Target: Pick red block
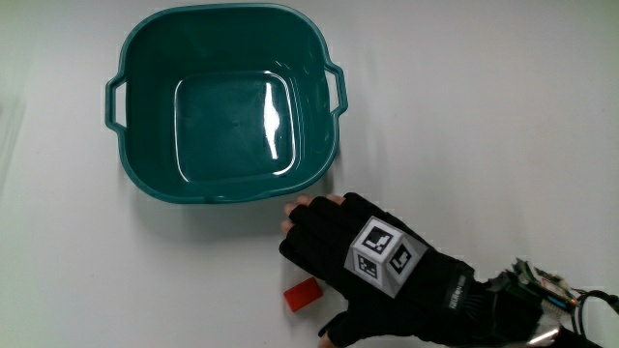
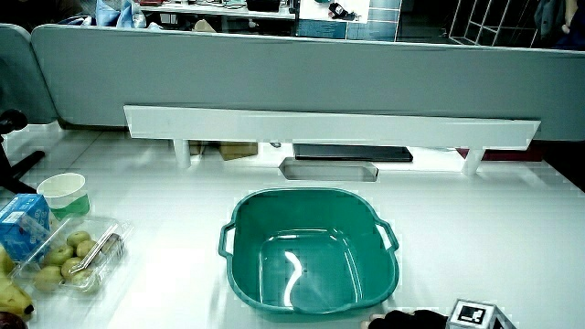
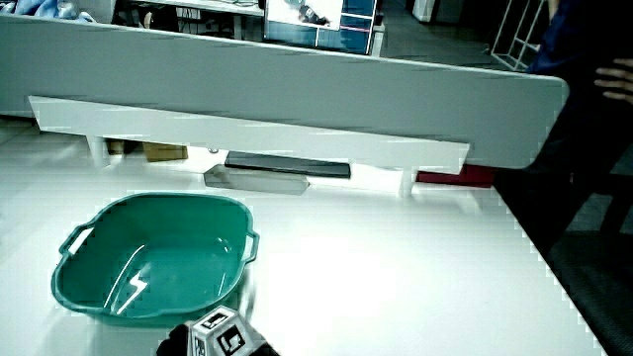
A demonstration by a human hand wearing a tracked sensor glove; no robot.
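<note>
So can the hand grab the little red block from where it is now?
Probably yes. The hand rests right beside the red block, with only bare table between them; the green tub sits farther from the person.

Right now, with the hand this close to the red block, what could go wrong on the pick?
The gloved hand lies flat beside the small red block, not over it, so closing could nudge it away. The green plastic basin sits just past the fingers, so reaching forward could bump its rim.

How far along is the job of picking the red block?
Done: nothing; the red block lies on the table, nearer the person than the green tub. In hand: the hand is beside the block, with no grip on it. Left: grasping and lifting.
</note>
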